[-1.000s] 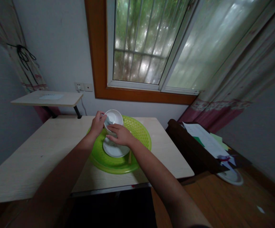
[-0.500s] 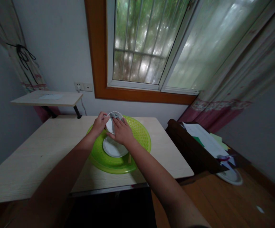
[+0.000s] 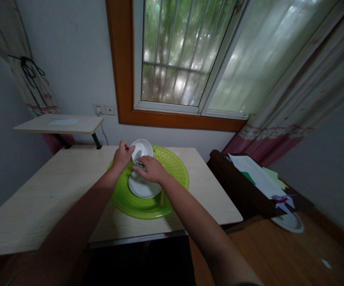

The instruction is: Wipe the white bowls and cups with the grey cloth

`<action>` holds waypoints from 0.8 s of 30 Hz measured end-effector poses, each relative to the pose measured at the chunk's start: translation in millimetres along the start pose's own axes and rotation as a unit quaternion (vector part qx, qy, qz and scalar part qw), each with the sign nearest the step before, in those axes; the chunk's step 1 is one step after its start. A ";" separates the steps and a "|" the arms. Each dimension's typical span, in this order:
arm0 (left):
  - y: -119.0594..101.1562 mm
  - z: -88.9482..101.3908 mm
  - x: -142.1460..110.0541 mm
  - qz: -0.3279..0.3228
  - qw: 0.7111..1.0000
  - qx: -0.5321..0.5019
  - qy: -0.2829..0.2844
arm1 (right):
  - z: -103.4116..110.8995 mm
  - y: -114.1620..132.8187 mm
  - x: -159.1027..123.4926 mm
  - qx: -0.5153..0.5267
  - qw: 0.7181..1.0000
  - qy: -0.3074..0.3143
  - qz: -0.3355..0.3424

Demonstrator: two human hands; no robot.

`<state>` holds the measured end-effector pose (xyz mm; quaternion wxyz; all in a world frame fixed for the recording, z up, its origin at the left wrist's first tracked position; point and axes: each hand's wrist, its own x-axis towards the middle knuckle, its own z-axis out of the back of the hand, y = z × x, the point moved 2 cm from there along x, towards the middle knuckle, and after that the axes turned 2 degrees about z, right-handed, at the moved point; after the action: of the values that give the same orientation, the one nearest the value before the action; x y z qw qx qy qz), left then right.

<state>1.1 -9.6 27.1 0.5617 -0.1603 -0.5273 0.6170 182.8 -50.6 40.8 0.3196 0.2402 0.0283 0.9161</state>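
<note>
A white bowl (image 3: 143, 146) is tipped up over the far part of a round green plastic tray (image 3: 176, 169), its inside facing me. My left hand (image 3: 122, 157) pinches the bowl's left rim between thumb and fingers. At the near rim, my right hand (image 3: 152, 169) has its fingers curled over the edge and its thumb below. A patch of dark pattern shows beside those fingertips. Just under my right hand, a white plate (image 3: 142, 188) lies on the tray. A thin light-brown stick-like piece (image 3: 162, 197) is partly hidden by my right forearm.
The tray rests on a pale wooden table (image 3: 70, 174). A small raised shelf (image 3: 61, 124) stands at the table's back left. Beyond the table's right edge is a dark brown piece of furniture (image 3: 240, 182) with papers (image 3: 255, 171) on it. A window and wall are behind.
My right hand has drawn back from flat inside the bowl to its near rim, its fingers now curled. The bowl has turned slightly, showing more of its inside.
</note>
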 end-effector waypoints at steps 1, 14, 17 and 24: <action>-0.1 -0.1 -0.1 0.006 1.000 0.004 0.003 | -0.3 -1.7 -0.6 0.032 0.999 -0.004 0.008; -2.3 -7.7 -3.6 -0.021 0.996 -0.022 0.085 | -6.8 -2.7 -0.2 -0.072 0.997 -0.005 0.030; -0.9 -10.8 -3.1 -0.020 0.996 -0.013 0.088 | -7.9 -5.5 -2.0 -0.120 0.992 -0.025 -0.022; -4.3 -6.9 -4.5 -0.030 0.998 0.010 0.058 | -6.4 2.0 0.5 -0.174 0.982 0.010 -0.075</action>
<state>10.2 -11.0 26.2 0.6109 -0.1742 -0.4925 0.5948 178.4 -51.3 35.7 0.4239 0.1687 -0.1108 0.8829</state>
